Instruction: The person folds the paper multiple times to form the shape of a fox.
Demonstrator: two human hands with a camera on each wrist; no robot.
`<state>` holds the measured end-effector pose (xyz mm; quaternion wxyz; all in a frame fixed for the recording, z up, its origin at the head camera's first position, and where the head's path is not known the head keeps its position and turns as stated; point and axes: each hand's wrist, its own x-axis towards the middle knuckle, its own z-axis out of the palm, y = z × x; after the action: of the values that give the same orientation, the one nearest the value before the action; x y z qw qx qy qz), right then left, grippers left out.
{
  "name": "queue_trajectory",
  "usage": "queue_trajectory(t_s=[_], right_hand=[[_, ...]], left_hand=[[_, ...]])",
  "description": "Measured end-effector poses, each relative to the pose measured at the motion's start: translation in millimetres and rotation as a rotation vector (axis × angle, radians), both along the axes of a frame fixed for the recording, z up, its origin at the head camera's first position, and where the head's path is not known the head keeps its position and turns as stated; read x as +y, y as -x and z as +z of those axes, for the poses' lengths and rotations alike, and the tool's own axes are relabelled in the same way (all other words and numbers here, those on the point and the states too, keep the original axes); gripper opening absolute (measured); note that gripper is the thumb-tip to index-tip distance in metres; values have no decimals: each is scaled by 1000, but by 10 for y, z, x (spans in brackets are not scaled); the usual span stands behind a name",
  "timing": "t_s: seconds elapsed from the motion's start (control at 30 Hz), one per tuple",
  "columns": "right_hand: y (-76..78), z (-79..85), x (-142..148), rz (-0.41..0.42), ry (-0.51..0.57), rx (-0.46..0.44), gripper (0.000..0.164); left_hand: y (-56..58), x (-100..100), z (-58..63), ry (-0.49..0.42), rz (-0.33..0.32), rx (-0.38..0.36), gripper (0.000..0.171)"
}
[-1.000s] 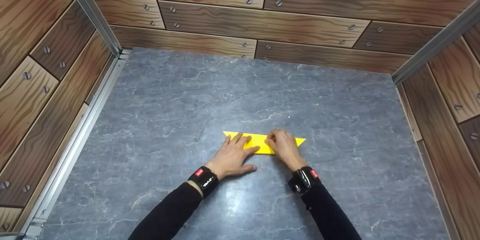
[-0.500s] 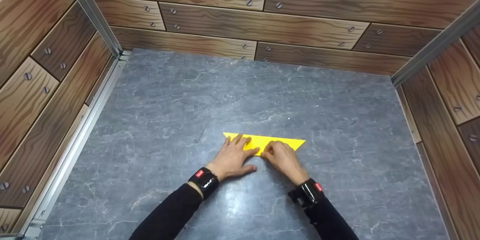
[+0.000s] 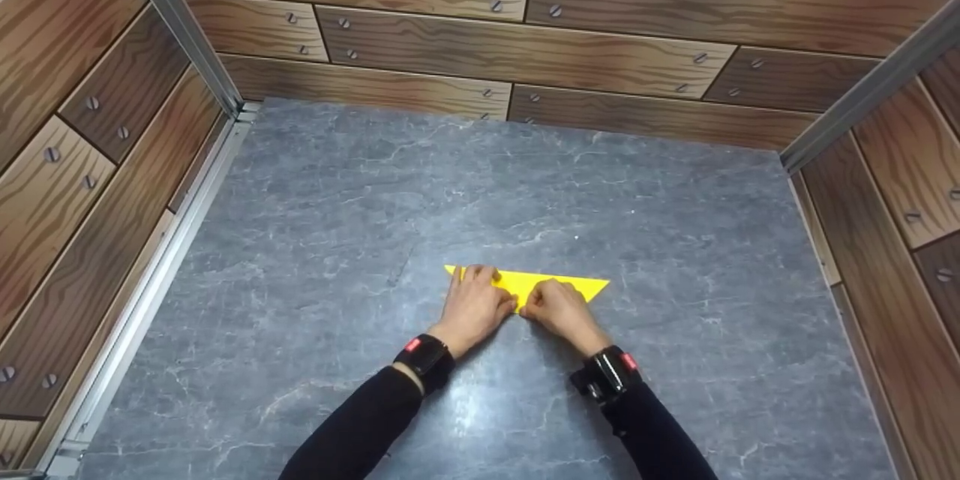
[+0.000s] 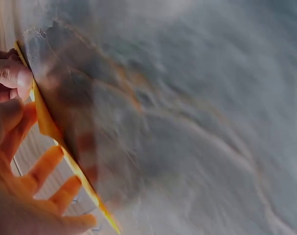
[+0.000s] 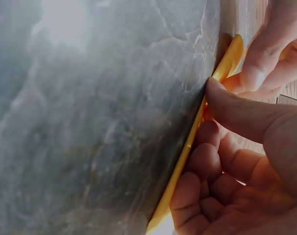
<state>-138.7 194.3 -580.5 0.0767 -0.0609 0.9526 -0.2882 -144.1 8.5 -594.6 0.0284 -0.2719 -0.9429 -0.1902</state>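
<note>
A folded sheet of yellow paper lies flat on the grey marbled surface in the head view, long edge away from me and a pointed corner at each end. My left hand covers its left part. Its thumb and index finger come together at the near edge, while the other fingers spread along the paper. Close beside it, my right hand pinches the near edge between thumb and index finger, its remaining fingers curled. Both wrist views show the paper's edge side-on, bulging near the left fingers.
Wood-patterned panels wall in the surface at the back and on both sides. A metal rail runs along the left edge. Each wrist carries a black strap below a dark sleeve.
My right hand has slid toward the near edge and left along the paper. The left hand has turned, its thumb drawing in from spread to meet the index finger at the edge.
</note>
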Motion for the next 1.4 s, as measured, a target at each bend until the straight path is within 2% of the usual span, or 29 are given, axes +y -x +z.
queue_trajectory(t_s=[0.1,0.3,0.57,0.8,1.03,1.2,1.3,1.4], right_hand=[[11,14,-9,-5,-12,-16,25],[24,43,-3,-6,-18,-45,25],[13,75,189,-20,-40,-90,22],[-24,99,453,-53,-65,-135,22],[-49,121,639,-56,-85,-180,31],[-29,207,565,-44,-142,-171,21],[-26,220,415,-2,-101,-103,15],[-36,161,266,33,-35,-83,19]], left_hand=[[29,18,-27,-51,14,45,14],[65,22,-55,-117,46,-22,17],[59,-23,-40,-106,47,-83,19],[60,-65,-61,-100,27,-83,21],[58,-82,-71,-108,9,-81,22],[63,-61,-65,-100,4,-77,22],[65,-40,-55,-91,10,-72,21],[64,-22,-50,-83,12,-79,21]])
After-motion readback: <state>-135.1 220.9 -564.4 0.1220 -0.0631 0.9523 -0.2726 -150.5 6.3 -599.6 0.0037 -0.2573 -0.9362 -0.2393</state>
